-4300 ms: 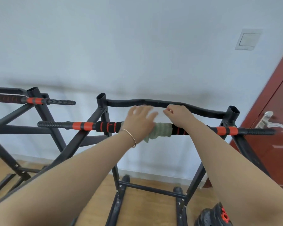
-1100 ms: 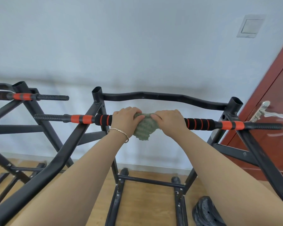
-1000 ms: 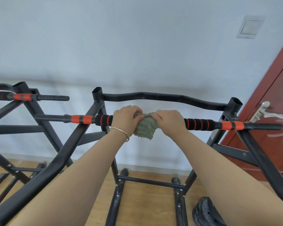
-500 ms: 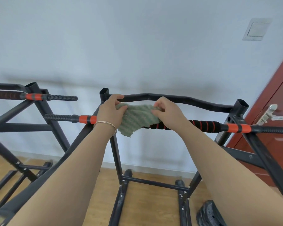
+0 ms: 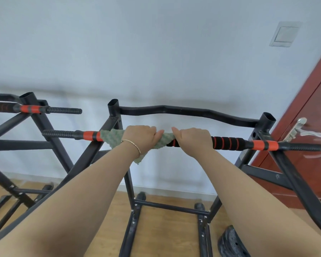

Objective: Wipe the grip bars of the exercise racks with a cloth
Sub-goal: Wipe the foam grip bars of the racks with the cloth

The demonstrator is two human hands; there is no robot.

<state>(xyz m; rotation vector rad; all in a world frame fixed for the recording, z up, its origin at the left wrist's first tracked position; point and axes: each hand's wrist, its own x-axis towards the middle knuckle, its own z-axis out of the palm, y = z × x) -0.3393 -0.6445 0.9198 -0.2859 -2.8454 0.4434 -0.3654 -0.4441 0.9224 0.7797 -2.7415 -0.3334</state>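
Note:
A black grip bar (image 5: 228,143) with orange bands runs across the near exercise rack (image 5: 113,115). A green cloth (image 5: 112,136) is draped over the bar's left-middle stretch, one corner hanging below. My left hand (image 5: 140,136), with a thin bracelet on its wrist, grips the cloth around the bar. My right hand (image 5: 192,139) is curled over the bar just to the right, its thumb and fingers touching the cloth's right end. A curved black upper bar (image 5: 185,111) runs behind the hands.
A second rack (image 5: 32,110) with its own orange-banded grip bar stands at the left. A red door (image 5: 315,112) with a metal handle (image 5: 302,129) is at the right. A black weight plate (image 5: 230,244) lies on the wooden floor at bottom right. A white wall is behind.
The cloth, lifted and spread between both hands half a second ago, is now laid down over the bar. It sits further left than a second ago, and both hands have closed around it.

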